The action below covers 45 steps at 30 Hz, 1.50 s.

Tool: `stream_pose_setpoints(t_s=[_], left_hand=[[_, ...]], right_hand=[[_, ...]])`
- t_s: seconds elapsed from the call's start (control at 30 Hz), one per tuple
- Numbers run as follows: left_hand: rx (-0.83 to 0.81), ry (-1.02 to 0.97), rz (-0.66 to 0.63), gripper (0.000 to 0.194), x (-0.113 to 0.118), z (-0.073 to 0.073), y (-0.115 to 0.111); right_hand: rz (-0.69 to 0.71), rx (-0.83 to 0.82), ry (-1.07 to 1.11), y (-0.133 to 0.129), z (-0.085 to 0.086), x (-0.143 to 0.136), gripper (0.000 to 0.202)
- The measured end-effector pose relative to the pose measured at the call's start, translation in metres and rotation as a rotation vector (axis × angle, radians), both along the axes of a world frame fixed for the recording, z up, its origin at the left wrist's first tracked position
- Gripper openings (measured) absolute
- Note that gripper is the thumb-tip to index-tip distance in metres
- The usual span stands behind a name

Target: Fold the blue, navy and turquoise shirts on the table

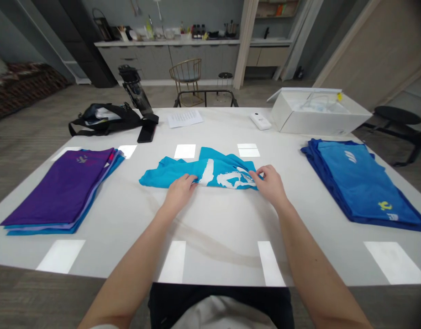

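Observation:
A bright blue T-shirt [183, 170] with a white brush-style print lies bunched and partly folded across the middle of the white table [217, 224]. My left hand [181, 189] pinches its near edge, left of the print. At the right end of the print, my right hand [269, 183] has thumb and fingertips closed on the cloth. A stack of folded shirts [63, 183], purple on top, lies to the left. To the right is another pile of folded blue shirts [357, 178].
Along the far side are a black bag [107, 119], a dark bottle [137, 91], a phone [147, 131], a printed sheet [185, 119], a small white device [260, 121] and an open white box [313, 116]. The table's near edge runs just before my body.

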<state>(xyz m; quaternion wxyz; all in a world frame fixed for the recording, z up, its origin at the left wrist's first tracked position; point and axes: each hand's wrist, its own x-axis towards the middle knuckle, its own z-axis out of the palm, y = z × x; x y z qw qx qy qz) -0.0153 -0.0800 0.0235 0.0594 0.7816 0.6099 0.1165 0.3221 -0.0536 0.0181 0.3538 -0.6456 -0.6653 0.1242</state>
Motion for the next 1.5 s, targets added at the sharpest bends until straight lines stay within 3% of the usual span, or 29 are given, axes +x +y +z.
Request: stream_pose_setpoints(t_s=[0.13,0.27,0.4,0.5,0.63,0.8,0.9,0.97,1.03,1.1,1.17,1.23,1.37,1.43,1.5], left_hand=[[-0.012,-0.025,0.051,0.025,0.007,0.001,-0.004],[0.006,-0.076,0.166,0.027,0.019,-0.004,0.002],[0.076,-0.161,-0.049,0.039,0.024,-0.018,0.016],[0.055,-0.158,-0.160,0.049,0.020,-0.026,0.019],[0.092,-0.250,-0.149,0.041,0.015,-0.018,0.006],[0.045,-0.423,-0.117,0.040,0.013,0.008,-0.020],[-0.036,-0.369,-0.164,0.045,0.015,0.014,-0.027],[-0.064,-0.326,-0.207,0.046,0.017,0.012,-0.029],[-0.066,-0.311,-0.246,0.038,0.020,0.008,-0.028],[-0.057,-0.332,-0.270,0.027,0.023,0.004,-0.027],[-0.051,-0.395,-0.277,0.022,0.025,0.001,-0.026],[-0.069,-0.492,-0.256,0.022,0.025,-0.002,-0.024],[-0.172,-0.713,-0.189,0.024,0.022,-0.004,-0.021],[-0.201,-0.808,-0.202,0.023,0.020,-0.003,-0.020],[-0.239,-0.867,-0.246,0.035,0.016,0.003,-0.020]], right_hand=[[0.068,-0.127,-0.199,-0.005,-0.005,-0.020,0.049],[0.097,-0.329,-0.270,-0.009,0.000,-0.035,0.035],[-0.104,-0.284,-0.264,-0.010,0.005,-0.032,0.031],[-0.089,-0.137,-0.209,-0.007,0.006,-0.026,0.022],[0.267,-0.029,-0.126,-0.014,0.012,-0.034,0.016],[0.801,-0.163,-0.097,-0.044,0.025,-0.069,0.016],[0.965,-0.279,-0.022,-0.058,0.027,-0.085,0.017],[0.945,-0.352,0.036,-0.062,0.026,-0.090,0.012],[0.791,-0.349,0.045,-0.062,0.025,-0.091,0.012],[0.534,-0.244,0.023,-0.058,0.025,-0.088,0.016],[0.316,-0.117,-0.005,-0.051,0.024,-0.082,0.034],[0.246,-0.045,-0.022,-0.044,0.021,-0.075,0.045],[0.468,-0.133,0.070,-0.034,0.014,-0.069,0.019],[0.623,-0.229,0.179,-0.035,0.013,-0.072,0.008],[0.772,-0.319,0.264,-0.040,0.015,-0.078,0.006]])
